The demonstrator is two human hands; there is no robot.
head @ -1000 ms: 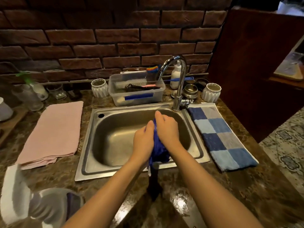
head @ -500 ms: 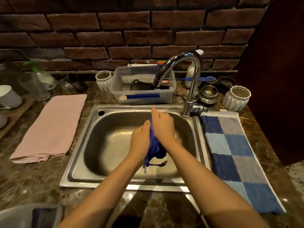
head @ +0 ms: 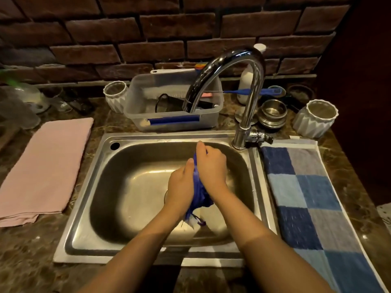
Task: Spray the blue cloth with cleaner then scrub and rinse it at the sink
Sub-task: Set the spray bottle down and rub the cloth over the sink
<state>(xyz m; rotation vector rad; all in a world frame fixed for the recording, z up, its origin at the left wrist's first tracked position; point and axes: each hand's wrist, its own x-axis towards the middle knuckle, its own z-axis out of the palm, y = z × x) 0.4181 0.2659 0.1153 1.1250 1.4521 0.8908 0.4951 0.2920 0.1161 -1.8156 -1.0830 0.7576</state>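
- At the far left edge of the dark marbled counter [head: 31, 261] stands some clear glassware [head: 31, 98], too blurred to make out.
- A folded pink towel [head: 46, 166] lies flat on the counter, just left of the sink.
- A white ribbed cup [head: 116, 95] stands at the far side, beside a clear plastic tub [head: 175, 121] that has a strip of blue tape on its near wall and dark utensils inside.
- The steel sink [head: 88, 187] is set into the counter, with the tub just behind its far rim.
- The left hand [head: 182, 187] is over the basin, right of centre, its fingers curled round the blue cloth [head: 200, 193].
- The cloth is bunched tight between the two hands above the sink floor, and a frayed end with a pale patch hangs below them.
- The right hand [head: 211, 168] grips the cloth's upper part from the right and presses against the left hand.
- A curved chrome tap [head: 249, 85] rises from the sink's far right corner, its spout arching left over the tub.
- Behind the tap stand a white bottle [head: 246, 81], a blue-handled brush [head: 273, 90] and stacked steel bowls [head: 273, 113].
- A second white ribbed cup [head: 315, 119] stands at the far right.
- A blue checked towel [head: 306, 197] lies along the sink's right side.
- A red brick wall [head: 169, 28] backs the counter.
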